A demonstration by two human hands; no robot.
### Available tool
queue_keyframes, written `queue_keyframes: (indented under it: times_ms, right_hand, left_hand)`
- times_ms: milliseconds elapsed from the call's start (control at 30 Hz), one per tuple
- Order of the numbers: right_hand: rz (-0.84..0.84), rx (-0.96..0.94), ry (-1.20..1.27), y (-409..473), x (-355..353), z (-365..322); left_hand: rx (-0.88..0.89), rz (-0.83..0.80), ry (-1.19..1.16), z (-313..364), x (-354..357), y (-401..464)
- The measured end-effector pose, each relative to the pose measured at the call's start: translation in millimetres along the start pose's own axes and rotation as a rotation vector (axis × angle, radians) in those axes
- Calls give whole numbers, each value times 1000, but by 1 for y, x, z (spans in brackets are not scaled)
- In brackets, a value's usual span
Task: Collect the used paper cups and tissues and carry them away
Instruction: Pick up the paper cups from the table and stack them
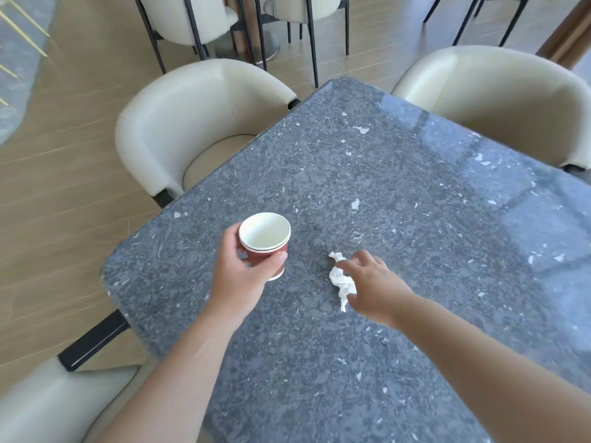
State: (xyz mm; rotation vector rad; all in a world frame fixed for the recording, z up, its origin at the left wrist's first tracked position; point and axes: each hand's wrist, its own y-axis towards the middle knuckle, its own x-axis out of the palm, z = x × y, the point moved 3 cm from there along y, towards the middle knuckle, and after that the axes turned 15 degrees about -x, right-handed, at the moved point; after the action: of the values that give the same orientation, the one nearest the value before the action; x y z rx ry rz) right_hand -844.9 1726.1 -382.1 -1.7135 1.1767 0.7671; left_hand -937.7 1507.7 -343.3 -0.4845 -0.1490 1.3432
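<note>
bright daylight | glare on table (527, 193) far-R | wide-angle edge warp

This looks like a café or dining hall. A speckled grey stone table (383, 193) has 3 cream padded chairs (179, 123) around it, and beyond the table stands another table set (246, 24) on wood-look flooring (64, 123).

Both forearms are bare to the frame edge, with the left hand (243, 266) and right hand (374, 282) ungloved and ringless.
</note>
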Motion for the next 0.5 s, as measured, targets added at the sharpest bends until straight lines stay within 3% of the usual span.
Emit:
queue_keyframes:
  times_ms: [333,500]
  right_hand:
    - [23,9,45,-12,25,-1]
    - [363,-34,64,-25,-21,-39]
  left_hand:
    - [-14,-46,66,-4,6,-19]
    - [-10,-63,46,-3,-6,-33]
